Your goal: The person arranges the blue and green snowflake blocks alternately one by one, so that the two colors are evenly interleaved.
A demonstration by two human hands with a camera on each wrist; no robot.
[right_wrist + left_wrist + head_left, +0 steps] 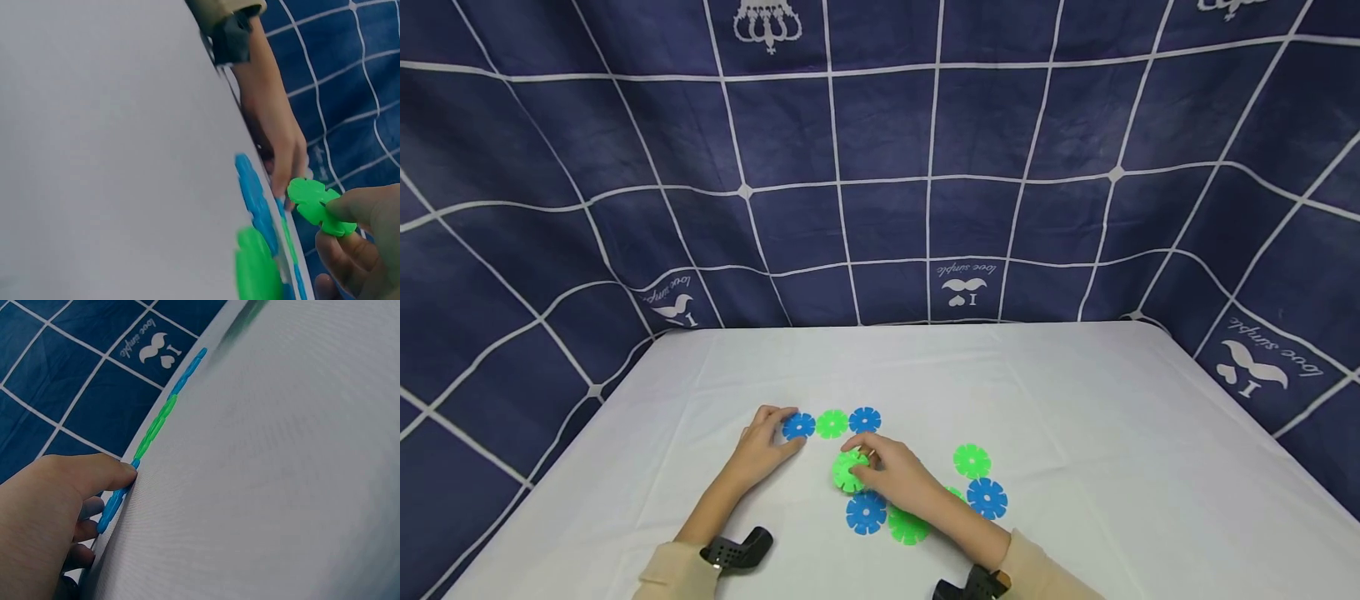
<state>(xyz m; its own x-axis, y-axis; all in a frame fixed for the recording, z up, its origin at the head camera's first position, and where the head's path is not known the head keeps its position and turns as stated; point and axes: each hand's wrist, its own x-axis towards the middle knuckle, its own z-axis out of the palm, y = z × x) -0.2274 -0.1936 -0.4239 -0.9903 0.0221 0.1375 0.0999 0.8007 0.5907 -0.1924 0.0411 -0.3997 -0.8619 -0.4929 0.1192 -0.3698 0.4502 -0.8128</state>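
In the head view, your left hand point(760, 454) curves like a loose C round the end blue disc point(799, 427), fingers at its far edge and thumb at its near one. That disc begins a row on the white table point(1075, 417), followed by a green disc point(832, 423) and a second blue disc point(865, 419). Your right hand point(897, 477) pinches a notched green disc point(847, 473) between thumb and fingers, just on your side of the row. Below it lie a loose blue disc point(866, 514) and a big green disc point(907, 527), the latter partly under your forearm. Your arm leaves only a sliver of another green piece point(955, 492). The black strap point(972, 586) on your right wrist is cut off at the bottom.

In the left wrist view, the row appears edge-on; your thumb tip covers part of the end blue disc, and the gap between thumb and fingers is small. The lower fingers sink into shadow, and a green smear at the top is too blurred to name.

In the right wrist view, your thumb presses the held disc against bent fingers, nearly closed. Other fingers run off the frame, and a green disc in the foreground is blurred.
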